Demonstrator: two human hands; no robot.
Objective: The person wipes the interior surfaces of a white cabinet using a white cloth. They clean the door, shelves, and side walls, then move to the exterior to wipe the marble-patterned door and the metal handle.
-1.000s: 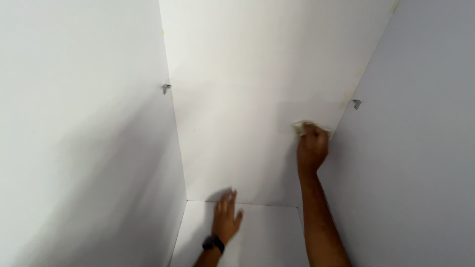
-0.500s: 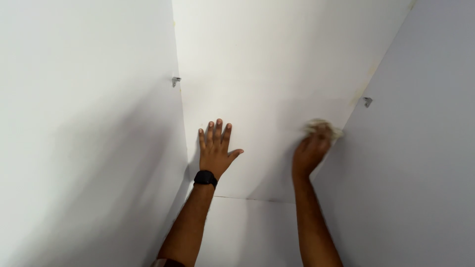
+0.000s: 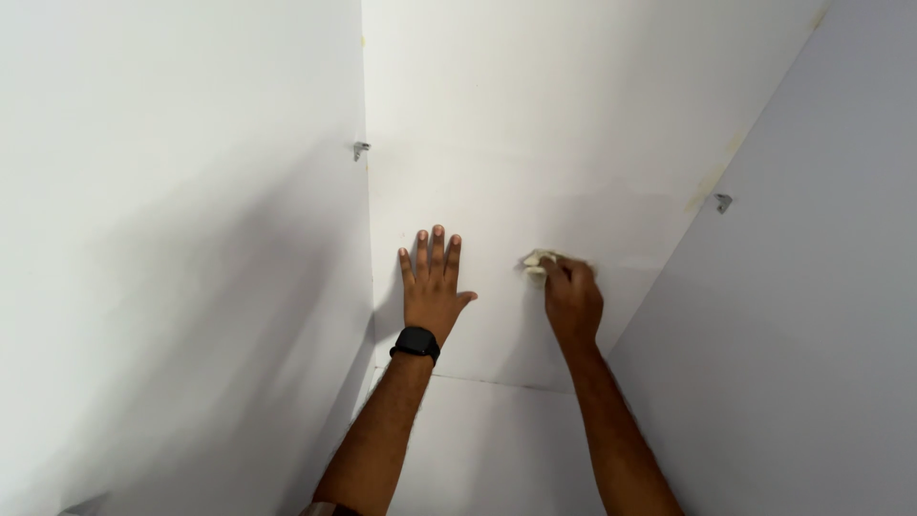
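My left hand [image 3: 433, 287] lies flat with fingers spread against the white back panel [image 3: 535, 134] of a cabinet interior; a black watch [image 3: 416, 343] sits on its wrist. To its right, my right hand [image 3: 571, 298] is closed around a small pale cloth [image 3: 536, 261] and presses it against the same panel. Only a corner of the cloth sticks out past the fingers.
White side panels stand left [image 3: 172, 248] and right [image 3: 812, 334]. A small metal shelf peg [image 3: 359, 149] sticks out of the left panel and another peg [image 3: 723, 202] out of the right. The white bottom panel [image 3: 497, 440] lies below the hands.
My right hand with the cloth has slid left across the back panel, away from the right corner. My left hand rose from the bottom panel and now rests flat on the back panel.
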